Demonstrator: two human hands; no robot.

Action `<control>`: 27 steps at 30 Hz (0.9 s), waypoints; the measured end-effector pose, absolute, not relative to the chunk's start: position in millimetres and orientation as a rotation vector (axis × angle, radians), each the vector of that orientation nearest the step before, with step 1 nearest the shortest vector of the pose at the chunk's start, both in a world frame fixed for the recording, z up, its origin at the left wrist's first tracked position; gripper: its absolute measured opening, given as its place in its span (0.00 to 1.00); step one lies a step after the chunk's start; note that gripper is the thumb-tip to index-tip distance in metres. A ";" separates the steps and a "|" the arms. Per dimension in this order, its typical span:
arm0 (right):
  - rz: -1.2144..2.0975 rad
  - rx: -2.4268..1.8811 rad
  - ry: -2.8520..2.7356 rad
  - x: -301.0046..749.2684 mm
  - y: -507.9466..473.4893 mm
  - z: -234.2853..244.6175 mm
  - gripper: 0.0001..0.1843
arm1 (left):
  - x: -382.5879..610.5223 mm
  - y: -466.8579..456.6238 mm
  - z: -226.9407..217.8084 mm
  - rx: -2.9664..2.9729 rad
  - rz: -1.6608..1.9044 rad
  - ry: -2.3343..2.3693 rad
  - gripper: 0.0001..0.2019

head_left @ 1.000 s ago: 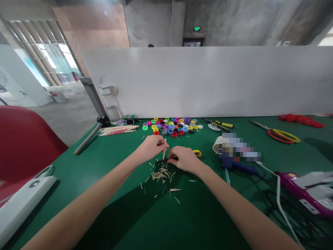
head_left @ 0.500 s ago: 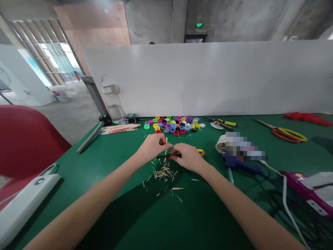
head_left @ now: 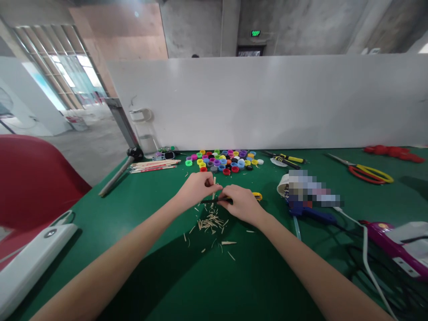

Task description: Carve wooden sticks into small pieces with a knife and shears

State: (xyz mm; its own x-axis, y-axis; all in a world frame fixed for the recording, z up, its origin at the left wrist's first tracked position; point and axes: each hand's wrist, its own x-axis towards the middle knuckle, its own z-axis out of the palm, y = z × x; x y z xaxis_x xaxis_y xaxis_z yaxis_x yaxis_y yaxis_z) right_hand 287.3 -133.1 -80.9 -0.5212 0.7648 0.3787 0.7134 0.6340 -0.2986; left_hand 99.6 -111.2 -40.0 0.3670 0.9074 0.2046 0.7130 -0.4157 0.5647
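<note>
My left hand pinches a thin pale wooden stick, held upright over the table. Closed around a pair of scissors is my right hand; the dark blade points left and a yellow handle loop shows past the knuckles. The blade lies across the lower part of the stick, and the fingertips of both hands nearly meet there. My fingers hide the middle of the scissors. Below the hands, a small heap of wood shavings lies on the green table, with loose slivers around it.
Behind my hands are many coloured bottle caps. Wooden sticks lie at the back left. To the right are pliers, a blue glue gun, large scissors and a purple power strip with cables. A white panel closes the back.
Both hands keep their grips in nearly the same place. The right hand and scissors have shifted very slightly; the shavings look the same.
</note>
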 end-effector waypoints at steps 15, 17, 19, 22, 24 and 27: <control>0.149 -1.135 -2.468 286.1 -131.4 -85.7 0.03 | 98.4 -110.3 -38.3 2.236 0.633 1.347 0.15; 0.166 -1.121 -2.421 287.7 -133.5 -83.4 0.03 | 98.8 -110.5 -37.9 2.215 0.631 1.360 0.15; 0.175 -1.123 -2.367 288.7 -135.2 -80.9 0.03 | 99.3 -110.7 -37.6 2.190 0.628 1.348 0.15; 0.183 -1.146 -2.336 288.8 -135.8 -78.0 0.04 | 99.8 -111.2 -37.4 2.171 0.622 1.331 0.15; 0.199 -1.168 -2.343 288.3 -134.7 -77.0 0.04 | 99.9 -111.7 -37.4 2.175 0.619 1.333 0.15; 0.248 -1.187 -2.365 287.6 -131.7 -76.7 0.02 | 99.9 -112.6 -37.2 2.198 0.613 1.316 0.15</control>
State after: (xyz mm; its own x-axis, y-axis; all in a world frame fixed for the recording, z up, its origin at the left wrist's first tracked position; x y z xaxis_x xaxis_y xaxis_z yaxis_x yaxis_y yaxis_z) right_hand 287.6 -131.7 -76.7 -0.5090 0.7927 0.3355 0.7060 0.6075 -0.3641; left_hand 99.9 -112.6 -37.2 0.4309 0.8942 0.1212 0.6680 -0.4064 0.6234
